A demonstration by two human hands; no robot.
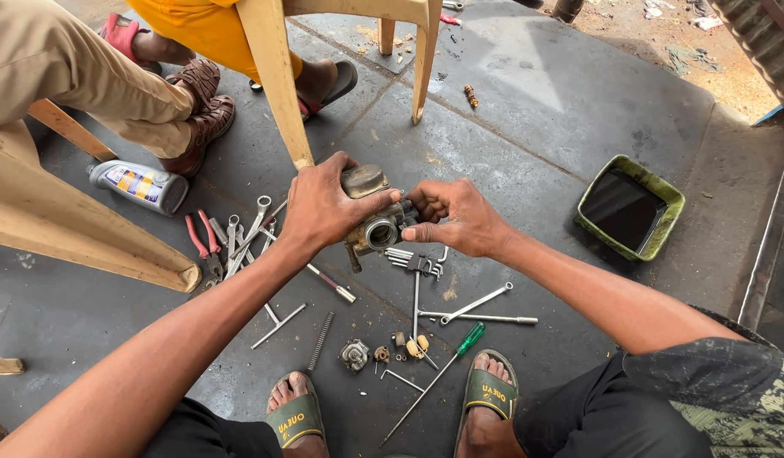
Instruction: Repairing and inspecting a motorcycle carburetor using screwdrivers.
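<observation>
The person is squatting on a dark floor (pixel 527 110) and holding a small metal engine part (pixel 371 216) up in the middle of the view. The left hand (pixel 324 208) is wrapping around the part from the 9 o'clock side, with the thumb lying across its front and the fingers curled tight over the top. The right hand (pixel 455 219) is coming in from the 3 o'clock side. Its fingers are bent in and pinching at the edge of the part, so both hands are closed on it.

Below the hands, toward 6 o'clock, small metal bits (pixel 383 349) are lying loose on the floor beside a spring (pixel 321 339). A screwdriver with a green handle (pixel 470 339) is lying at about 5 o'clock, near the right foot. A long metal rod (pixel 481 318) is resting just above it. Toward 8 o'clock, a bunch of spanners (pixel 243 233) is lying next to red pliers (pixel 203 242). A white bottle (pixel 139 185) is lying on its side at 9 o'clock, near a tan plastic chair (pixel 277 80). A green tray with dark liquid (pixel 629 208) is sitting at 3 o'clock, well apart from the hands.

Other people's feet in sandals (pixel 201 106) are showing at 11 o'clock.
</observation>
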